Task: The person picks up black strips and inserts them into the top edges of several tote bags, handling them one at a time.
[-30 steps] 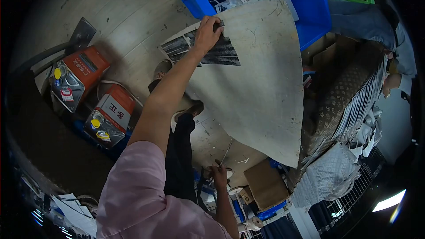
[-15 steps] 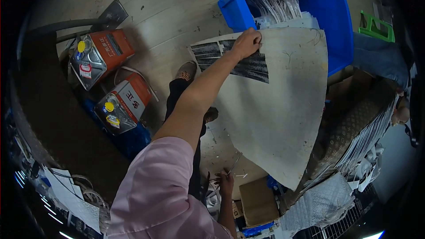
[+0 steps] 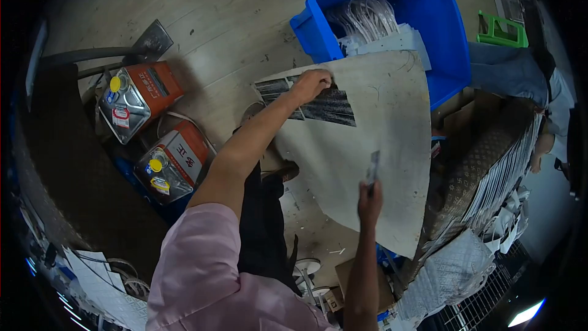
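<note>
A large pale stiff sheet [image 3: 386, 110] lies before me, its far edge overlapping the blue bin. Black, streaked strips [image 3: 327, 109] cover its upper left part. My left hand [image 3: 311, 87] is closed at the top of these strips, close to the sheet's far edge. Its fingers curl under, so what is between them is hidden. Over the sheet's lower right part, my right hand [image 3: 370, 202] grips a slim blade-like tool [image 3: 373, 167] with a grey metal end pointing away from me. Motion blur hides the tool's exact kind.
The blue bin [image 3: 450, 30] holds clear looped tubing [image 3: 370, 15]. Two orange-and-silver metal cans [image 3: 150, 89] stand at left. A green plastic stool [image 3: 502, 30] and another person's jeans-clad leg [image 3: 508, 70] are at right, beside a stack of white strips [image 3: 505, 165]. A cardboard box [image 3: 349, 276] sits below.
My right hand has risen from below the sheet to over it, bringing the tool along. The view has shifted; the sheet and my left hand now appear lower and further left.
</note>
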Available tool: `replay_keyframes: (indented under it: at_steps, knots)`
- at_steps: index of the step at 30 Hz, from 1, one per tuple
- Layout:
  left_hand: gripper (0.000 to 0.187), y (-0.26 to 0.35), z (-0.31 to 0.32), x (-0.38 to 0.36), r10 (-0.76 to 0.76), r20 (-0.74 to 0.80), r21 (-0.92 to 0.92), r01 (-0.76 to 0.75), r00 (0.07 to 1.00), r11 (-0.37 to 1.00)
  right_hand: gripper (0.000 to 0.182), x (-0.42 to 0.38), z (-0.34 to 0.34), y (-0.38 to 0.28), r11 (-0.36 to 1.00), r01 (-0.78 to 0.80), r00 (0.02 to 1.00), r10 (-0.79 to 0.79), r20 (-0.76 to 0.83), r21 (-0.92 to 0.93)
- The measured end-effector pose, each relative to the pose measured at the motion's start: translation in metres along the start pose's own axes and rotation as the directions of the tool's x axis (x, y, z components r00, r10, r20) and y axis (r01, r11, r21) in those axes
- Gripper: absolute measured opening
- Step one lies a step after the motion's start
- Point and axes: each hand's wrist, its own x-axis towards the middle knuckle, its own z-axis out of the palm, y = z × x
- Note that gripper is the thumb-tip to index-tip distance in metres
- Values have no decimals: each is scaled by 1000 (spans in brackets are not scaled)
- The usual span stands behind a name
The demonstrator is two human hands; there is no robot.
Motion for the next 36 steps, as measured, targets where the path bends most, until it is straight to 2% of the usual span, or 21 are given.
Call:
replay_keyframes:
  at_steps: [2, 5, 7, 8, 10, 12, 13, 14, 15, 16, 18, 20, 23, 24, 26, 28, 29, 30, 31, 33, 36]
  knots:
    - [11, 0, -23, -21, -151, -2, -64, 151, 989, 986, 35, 78, -13, -25, 982, 188, 966, -187, -181, -10]
    - [11, -31, -73, -95, -322, -95, -342, 272, 942, 899, 26, 136, -31, 7, 994, 6, 981, -27, -190, -107]
    - [12, -30, -122, -151, -470, -209, -208, 431, 857, 878, 19, 141, -31, 6, 996, -87, 968, 84, -235, -3]
    - [15, -2, -143, -169, -543, -296, -426, 401, 786, 811, 19, 131, -25, 3, 995, -95, 966, 97, -241, 18]
    - [15, 20, -185, -209, -657, -367, -221, 625, 658, 749, 17, 99, -10, -8, 991, 85, 947, -114, -302, -108]
    - [13, 22, -193, -238, -731, -391, -538, 505, 559, 675, 16, 58, 14, -4, 979, 32, 985, 3, -173, 199]
    - [13, 25, -189, -243, -717, -388, -528, 498, 579, 688, 16, 32, 28, -7, 909, -140, 987, 159, -18, 393]
    - [13, 29, -183, -243, -726, -323, -561, 495, 607, 664, 20, 5, 36, -24, 834, -344, 939, 310, 148, 432]
    - [14, 38, -177, -234, -723, -256, -591, 488, 642, 642, 27, -17, 37, -41, 926, -361, 916, 328, 232, 114]
    - [15, 64, -166, -214, -717, -186, -615, 490, 671, 618, 32, -48, 67, 0, 975, -209, 959, 190, 210, 75]
    - [17, 109, -135, -187, -695, 0, -592, 560, 719, 579, 35, -104, 68, -22, 930, -363, 921, 348, 177, 62]
    - [16, 122, -95, -166, -557, 208, -514, 574, 804, 638, 40, -152, 64, -24, 839, -447, 887, 459, 37, 309]
    - [17, 156, -31, -164, -457, 424, -507, 623, 782, 596, 57, -226, 69, 15, 782, -486, 762, 598, -249, 390]
    - [16, 172, -15, -169, -401, 491, -495, 627, 773, 602, 70, -242, 53, 20, 671, -575, 684, 709, -175, 468]
    - [13, 198, 8, -188, -366, 574, -452, 657, 732, 603, 64, -274, 39, 51, 647, -628, 587, 759, -284, 432]
    - [10, 224, 32, -209, -398, 591, -403, 684, 702, 608, 53, -300, 31, 86, 685, -553, 549, 728, -411, 475]
    - [9, 237, 41, -217, -424, 584, -377, 694, 692, 613, 46, -312, 22, 96, 588, -483, 504, 792, -343, 649]
    - [11, 233, 57, -222, -324, 566, -287, 550, 758, 785, 42, -325, 13, 106, 468, -397, 475, 841, -260, 789]
    - [11, 226, 65, -232, -315, 560, -271, 529, 766, 804, 42, -339, 12, 110, 457, -373, 481, 839, -253, 807]
    - [15, 281, 106, -253, -240, 593, -306, 490, 769, 816, 38, -361, -4, 125, 593, -135, 491, 736, -467, 794]
    - [18, 347, 172, -292, -176, 602, -446, 512, 779, 734, 39, -400, -74, 104, 599, -16, 482, 706, -519, 800]
